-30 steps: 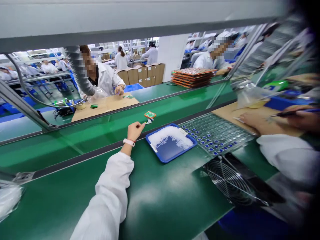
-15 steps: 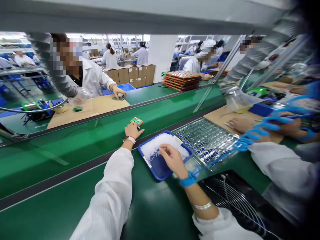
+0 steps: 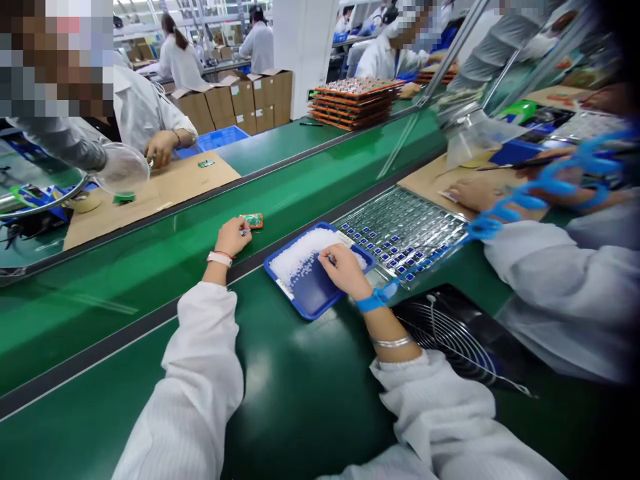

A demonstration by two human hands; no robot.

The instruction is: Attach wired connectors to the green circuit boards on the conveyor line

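At far left, a co-worker's hand (image 3: 161, 147) is raised above a cardboard-coloured mat (image 3: 213, 179); a small green board (image 3: 205, 163) now lies uncovered beside it. On the green belt (image 3: 310, 190), the left hand (image 3: 230, 239) sits just beside an orange-edged board (image 3: 253, 221), which lies flat. Its fingers, spread half a second ago, are now drawn together and appear to pinch a small pale piece (image 3: 245, 232); its exact form is too small to tell. At centre, the blue tray (image 3: 316, 293) carries white beads (image 3: 300, 255) heaped along its far and left sides. Over its bare floor is the right hand (image 3: 346, 270), absent from view one second ago; its fingertips curl together, but whether they grasp anything cannot be told. The change suggests that the work now engages both hands, one at the board, one at the tray. Further right are a clear tray (image 3: 415, 217) with blue-topped parts (image 3: 401, 269) and a black fan (image 3: 453, 333).
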